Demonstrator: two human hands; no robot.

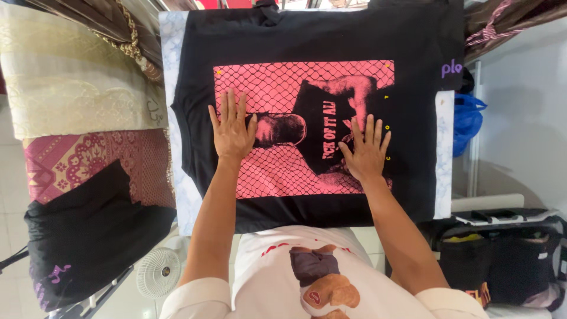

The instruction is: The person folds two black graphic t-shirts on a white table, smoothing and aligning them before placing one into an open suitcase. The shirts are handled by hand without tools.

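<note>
A black T-shirt [413, 136] with a large pink printed picture lies spread flat on a white patterned board [171, 65]. My left hand [232, 129] rests flat on the left part of the pink print, fingers spread. On the right part of the print my right hand [367, 151] lies flat as well, fingers apart. Neither hand holds anything. My own white shirt with a bear picture shows at the bottom.
Folded patterned cloths [77, 88] in cream and maroon lie to the left, with a black garment [88, 236] on top of them. A small white fan [158, 272] stands on the floor below. A blue bag [468, 121] and dark bags [502, 260] are on the right.
</note>
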